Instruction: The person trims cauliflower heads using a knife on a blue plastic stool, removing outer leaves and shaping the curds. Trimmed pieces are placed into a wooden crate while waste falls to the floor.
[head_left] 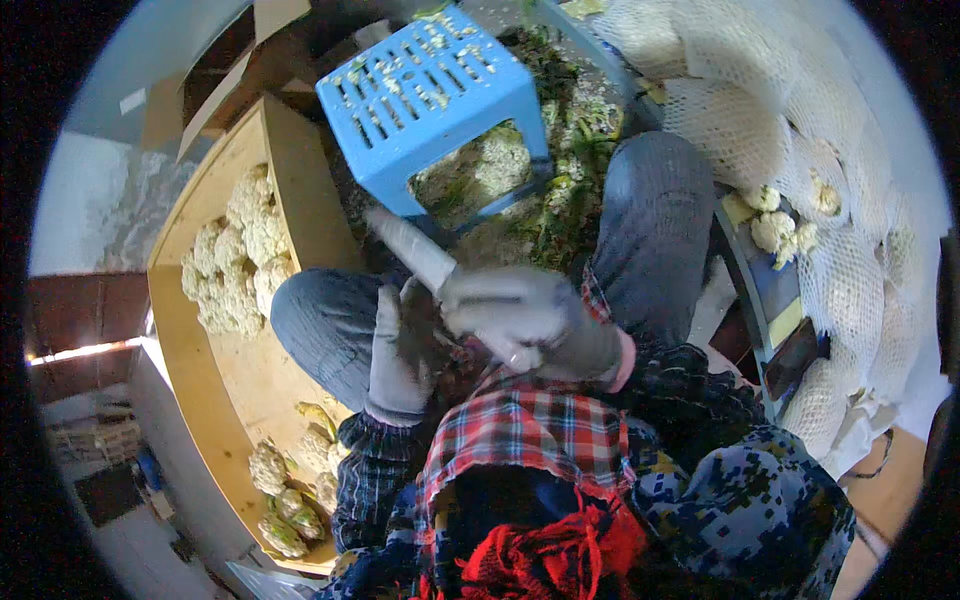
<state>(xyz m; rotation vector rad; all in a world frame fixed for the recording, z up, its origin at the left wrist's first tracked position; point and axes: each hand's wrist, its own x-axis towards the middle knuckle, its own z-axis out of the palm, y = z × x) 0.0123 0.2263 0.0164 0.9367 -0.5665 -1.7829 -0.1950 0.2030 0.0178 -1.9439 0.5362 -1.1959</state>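
Observation:
My right hand [525, 315], in a pale work glove, is wrapped round a knife [415, 250]. The knife's broad, motion-blurred blade points up and left, toward the blue plastic stool [375, 160]. My left hand [395, 355], gloved too, is raised over my left knee with its fingers stretched out and nothing visible in it. A small gap parts it from the knife. White crumbs lie on the slotted top of the stool, and a cauliflower [500, 165] shows through its side opening. Over my lap lies a red checked cloth [525, 430].
On my left stands a wooden bin [225, 390] with cauliflowers [265, 235] at its far end and several more [285, 510] at the near end. Leaf scraps [570, 190] litter the floor around the stool. Net-covered sacks [845, 280] are piled at right, beside loose cauliflowers [775, 230].

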